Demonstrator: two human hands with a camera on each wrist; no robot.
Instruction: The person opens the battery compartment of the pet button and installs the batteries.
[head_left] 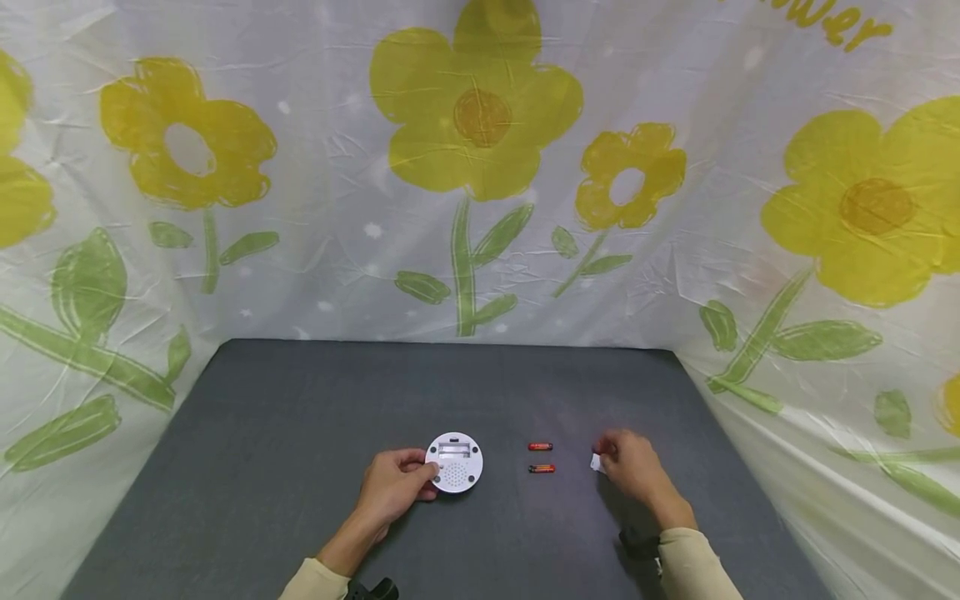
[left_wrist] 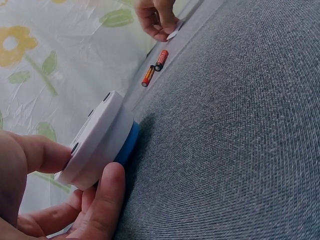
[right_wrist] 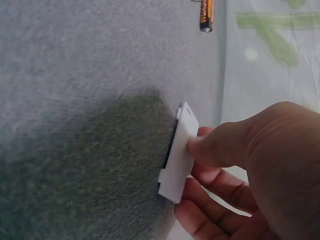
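White device point(head_left: 455, 476) (compartment point(head_left: 453, 451) uncovered): left hand point(head_left: 393, 486) pinches it, right hand point(head_left: 633, 468) a panel point(right_wrist: 179, 161)

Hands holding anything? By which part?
Left hand: round white device, by its edge. Right hand: small white cover, pinched at one long edge.

A pale beige fabric left sleeve point(head_left: 313, 581) and matching right sleeve point(head_left: 696, 568) are showing; small black devices point(head_left: 384, 589) are sitting beside both.

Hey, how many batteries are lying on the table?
2: one battery farther away, the other battery just nearer, both between the round white device and the right hand.
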